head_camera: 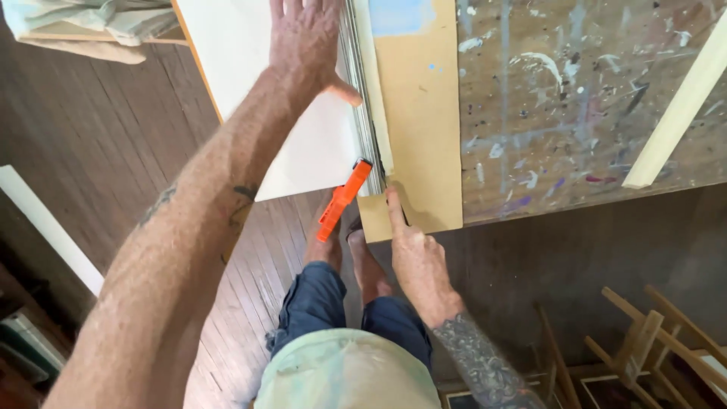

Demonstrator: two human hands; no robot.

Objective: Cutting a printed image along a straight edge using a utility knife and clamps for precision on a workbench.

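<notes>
**While pressed flat on white board, cutting along a metal straightedge**

While spread open and palm-down, left hand lies flat on a smooth white board, fingers stretched, thumb pointing toward a long metal straightedge; grips nothing, only presses. Right hand mostly curled, index finger extended along the near end of the straightedge, closed on a thin dark tool whose kind cannot be told, tip touching tan cardboard.

Straightedge: narrow, ribbed, silvery, running away from the body along the white board's right edge, between board and cardboard. Orange plastic clamp, elongated and glossy, hangs at the near end of the straightedge, tilted, just left of the right index finger.

Cardboard: matte, flat, rectangular, with a pale blue patch at its far end, resting on the tabletop and overhanging its near edge slightly. Tabletop: rough chipboard, mottled with dried paint smears in white, grey, purple and black. Pale wooden strip, square-edged, lies diagonally across the right side of the tabletop.

Below: dark, narrow-planked wooden floor, bare feet, blue shorts, pale green shirt. Folded cloth on a board at upper left; wooden easel frames at lower right.
</notes>
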